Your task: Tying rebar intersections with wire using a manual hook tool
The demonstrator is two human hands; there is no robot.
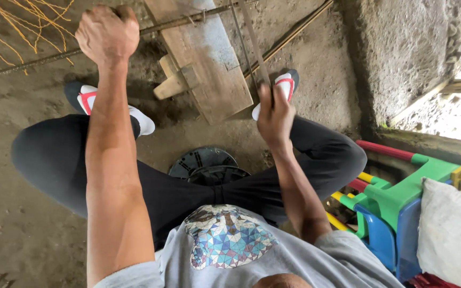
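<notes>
I sit astride a low black stool (203, 162) on a dirt floor, looking down. My left hand (108, 33) is closed around a long rusty steel bar (22, 66) that runs from the far left across a wooden plank (209, 58). My right hand (274, 114) grips the near end of a thin metal rod (254, 45) that slants up and away over the plank's right edge. A small wooden block (174, 81) is fixed to the plank's left side.
Thin yellow wire strands (22, 21) lie at the top left. A rough concrete wall (406, 48) stands at the right. Colourful plastic chairs (396, 205) and a white sack (452, 229) crowd my right side. My feet wear sandals (286, 85).
</notes>
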